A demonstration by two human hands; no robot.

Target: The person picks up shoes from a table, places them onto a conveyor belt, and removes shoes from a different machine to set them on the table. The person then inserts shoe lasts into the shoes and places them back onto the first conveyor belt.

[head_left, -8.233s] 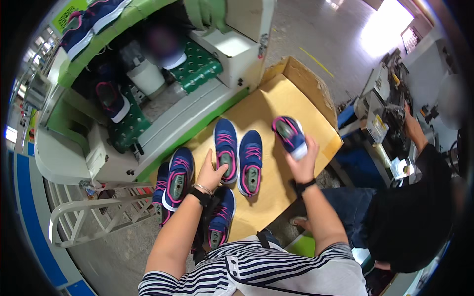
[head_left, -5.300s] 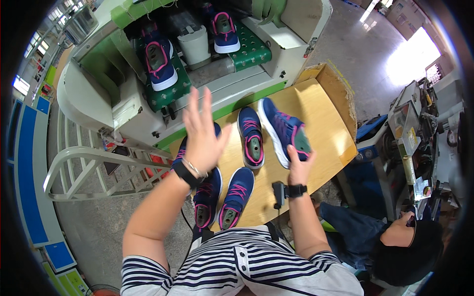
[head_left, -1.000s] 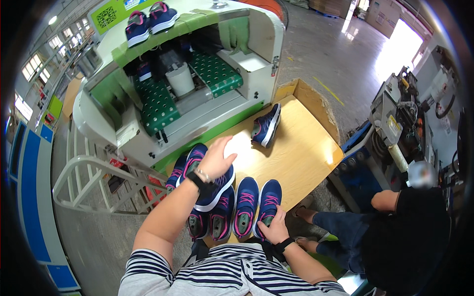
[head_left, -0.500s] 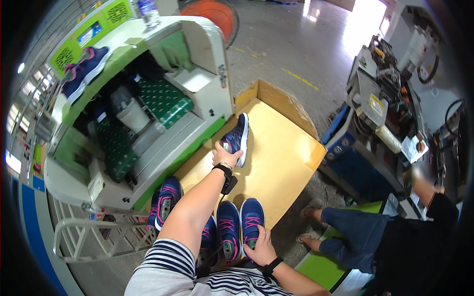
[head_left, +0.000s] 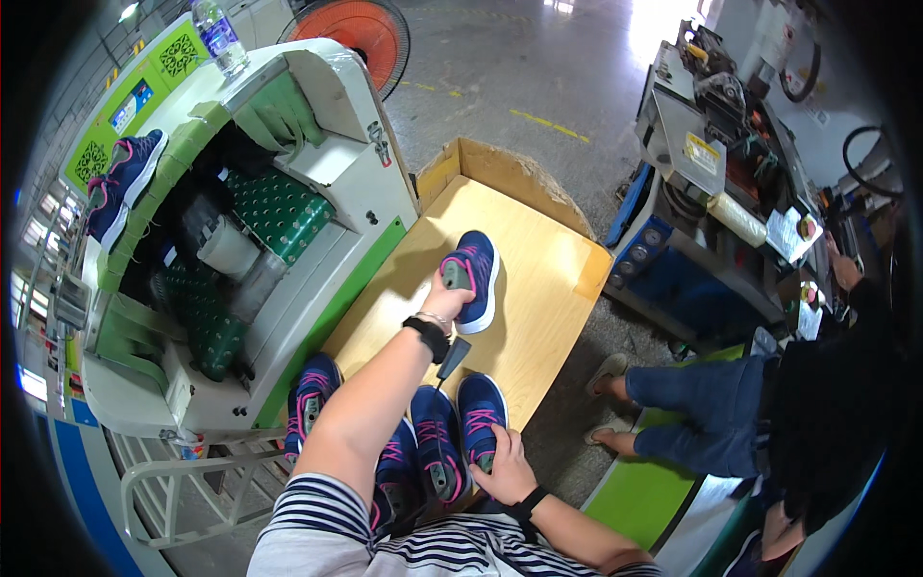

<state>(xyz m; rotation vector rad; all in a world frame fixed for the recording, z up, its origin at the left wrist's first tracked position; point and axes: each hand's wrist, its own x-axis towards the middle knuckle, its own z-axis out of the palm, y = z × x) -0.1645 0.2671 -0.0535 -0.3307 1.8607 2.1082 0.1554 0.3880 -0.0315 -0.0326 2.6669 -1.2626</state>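
Out over the wooden tabletop, my left hand is closed round the heel end of a navy sneaker with pink laces and a white sole. A grey-green insert shows in that shoe's opening. Closer to my body, my right hand grips the heel of another navy sneaker. A matching sneaker stands beside it on the left, with one more sneaker partly behind my left forearm. At the table's left edge, another navy sneaker is partly covered by that arm.
A white machine with green perforated pads borders the table's left side. On its rim sit a sneaker and a water bottle. A cardboard wall edges the table's far end. A person stands at right beside another machine.
The sneaker in my left hand has turned, and more of its laces and top now show. My right hand stays on its sneaker. The whole view has shifted; the other person's arms have moved.
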